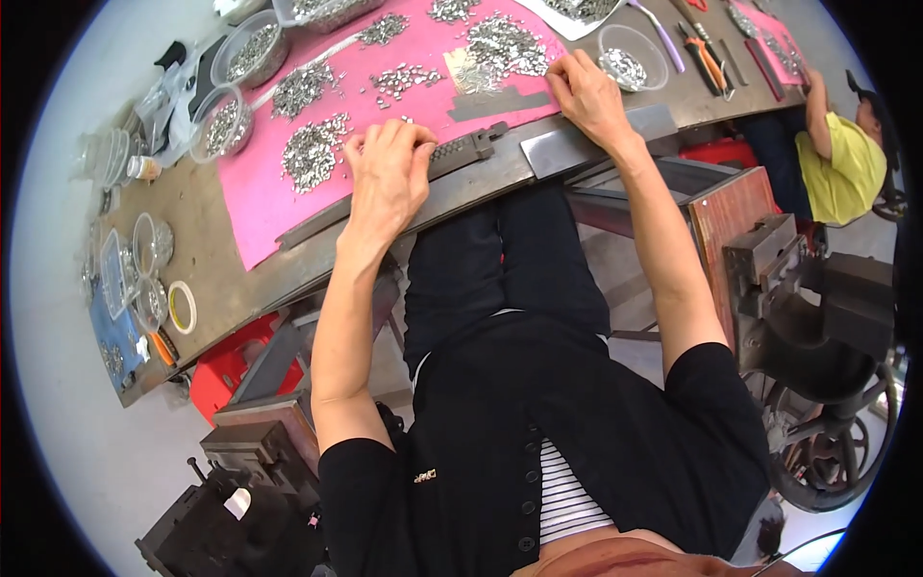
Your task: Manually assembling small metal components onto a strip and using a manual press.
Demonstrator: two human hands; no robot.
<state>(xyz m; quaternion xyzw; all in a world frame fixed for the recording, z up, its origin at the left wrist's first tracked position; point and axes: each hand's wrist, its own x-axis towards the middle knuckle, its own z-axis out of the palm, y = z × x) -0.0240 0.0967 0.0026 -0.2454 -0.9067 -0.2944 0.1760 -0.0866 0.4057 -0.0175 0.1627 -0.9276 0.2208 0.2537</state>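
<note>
Metal bar [466, 149] at curled left hand [387, 173]; grip can't be told. Right hand [591, 104] bent near metal bits [508, 44], grip unclear.

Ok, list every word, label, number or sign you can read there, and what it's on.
None that I can quote:
Bottle, white and orange: any print is too small to read.
Pin on the black shirt: letter-like shapes, too small to read surely.
Metal bar by the left hand: no readable marks.

we have bare pink sheet [252, 216] at its near left corner, a metal pile [312, 156] left of our left hand [392, 165], a grey fixture [471, 148] blocking low passage toward our right hand [590, 98]
</note>
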